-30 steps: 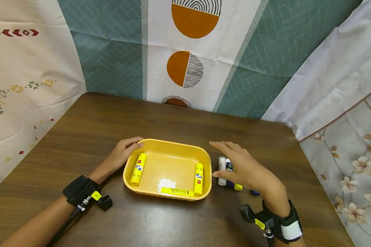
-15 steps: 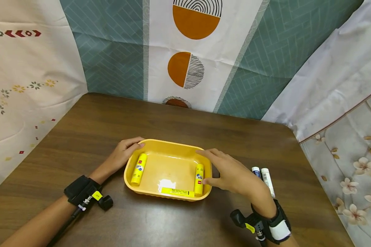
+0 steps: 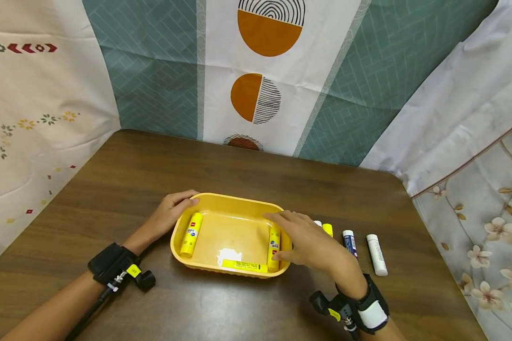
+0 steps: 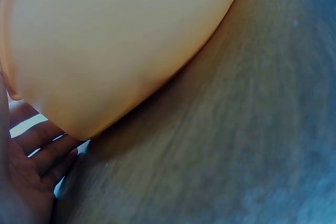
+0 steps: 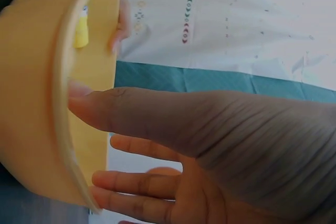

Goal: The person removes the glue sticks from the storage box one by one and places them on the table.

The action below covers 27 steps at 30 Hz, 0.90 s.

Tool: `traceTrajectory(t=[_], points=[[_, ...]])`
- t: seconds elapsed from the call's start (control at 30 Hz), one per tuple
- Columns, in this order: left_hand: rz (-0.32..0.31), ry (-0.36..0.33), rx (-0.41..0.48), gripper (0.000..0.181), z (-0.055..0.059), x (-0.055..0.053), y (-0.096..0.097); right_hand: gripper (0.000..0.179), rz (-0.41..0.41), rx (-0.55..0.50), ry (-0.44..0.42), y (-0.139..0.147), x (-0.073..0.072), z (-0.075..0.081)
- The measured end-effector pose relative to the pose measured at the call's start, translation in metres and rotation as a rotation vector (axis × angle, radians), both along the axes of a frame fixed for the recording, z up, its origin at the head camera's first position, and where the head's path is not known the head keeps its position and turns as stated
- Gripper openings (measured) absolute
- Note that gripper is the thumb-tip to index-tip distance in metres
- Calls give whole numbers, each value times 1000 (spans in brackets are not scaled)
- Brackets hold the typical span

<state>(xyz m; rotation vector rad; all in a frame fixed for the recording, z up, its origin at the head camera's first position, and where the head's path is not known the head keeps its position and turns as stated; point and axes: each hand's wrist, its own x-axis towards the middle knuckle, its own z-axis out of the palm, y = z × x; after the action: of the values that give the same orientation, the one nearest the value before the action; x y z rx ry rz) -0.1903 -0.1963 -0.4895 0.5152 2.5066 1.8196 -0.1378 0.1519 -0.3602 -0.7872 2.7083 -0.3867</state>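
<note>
My left hand (image 3: 171, 213) holds the left end of a yellow plastic tray (image 3: 234, 196), thumb over the rim and fingers outside. One yellow glue stick (image 3: 191, 234) lies along the tray's left side. At its right side lies another glue stick (image 3: 273, 248), partly behind my right hand (image 3: 309, 241). A third glue stick (image 3: 244, 265) is along the front wall, partly hidden by it. My right hand is at the tray's right end, fingers extended; in the right wrist view its thumb (image 5: 131, 109) reaches over the rim. Whether it presses there I cannot tell.
Right of the tray on the brown wooden table (image 3: 175, 156) lie a white stick (image 3: 377, 255), a blue-labelled stick with a white cap (image 3: 350, 244) and a yellow-ended stick (image 3: 327, 230). A white cap (image 3: 317, 223) shows beside my right hand. Printed cloths hang behind the table.
My right hand has moved left, from above the sticks on the table to the tray's right rim, uncovering sticks behind it. My left hand and the tray have stayed in place.
</note>
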Motion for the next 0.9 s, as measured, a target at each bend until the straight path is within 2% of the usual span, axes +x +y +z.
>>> traceTrajectory(t=[0.17, 0.4, 0.7, 0.9], points=[[4, 0, 4, 32, 0, 0, 1, 91, -12, 52, -18, -6, 2, -2], [-8, 4, -6, 33, 0, 1, 0, 96, 9, 93, 24, -12, 4, -8], [-13, 18, -10, 32, 0, 4, 1, 100, -6, 174, -31, -20, -2, -15], [-8, 14, -19, 31, 1, 3, 6, 99, 11, 237, -25, -20, -3, -20]])
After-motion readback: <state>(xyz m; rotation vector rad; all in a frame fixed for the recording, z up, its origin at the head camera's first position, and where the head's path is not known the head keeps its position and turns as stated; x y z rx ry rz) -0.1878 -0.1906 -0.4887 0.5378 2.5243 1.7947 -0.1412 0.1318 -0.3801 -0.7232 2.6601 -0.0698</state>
